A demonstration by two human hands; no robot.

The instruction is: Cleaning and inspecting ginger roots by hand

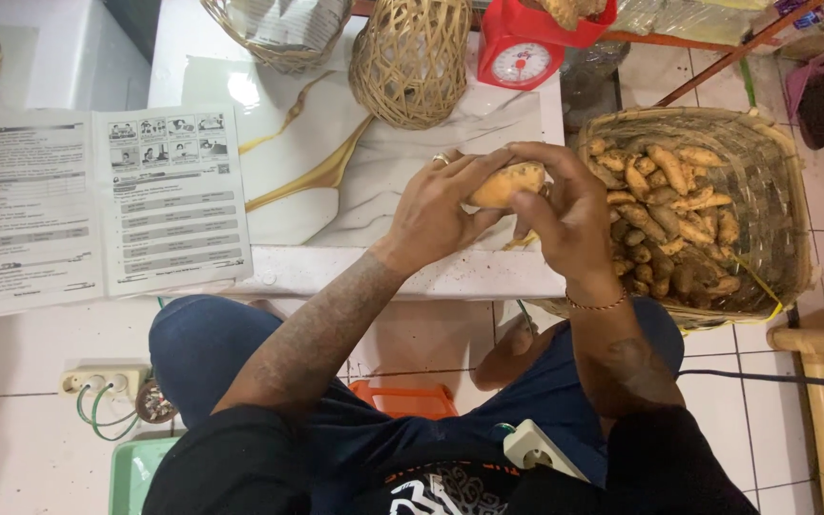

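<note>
We count one orange-brown tuber [507, 184] in hand, held above the front edge of the white marble-patterned table [412, 162]. We count two hands on it. The left hand [436, 205] grips the tuber from 9 o'clock, its fingers [488, 164] curled over the top and clamped on the near end. The right hand [569, 205] meets it from 3 o'clock, fingers [531, 153] bent over the far end and pressed to the skin. The tuber thus lies between both sets of fingers, with only its upper middle face showing. We note one ring on the left hand and one thin bracelet [595, 305] on the right wrist.

At 3 o'clock from the hands sits one wide woven basket [774, 162], partly filled with many similar tubers; we cannot count them exactly. At 12 o'clock stand one rounded wicker basket [410, 62] and one red kitchen scale [519, 48], and at 11 o'clock a second wicker basket [278, 38] holding paper. At 9 o'clock two printed sheets [97, 205] lie side by side. At 7 o'clock, on the tiled floor, one white power strip [102, 381].
</note>
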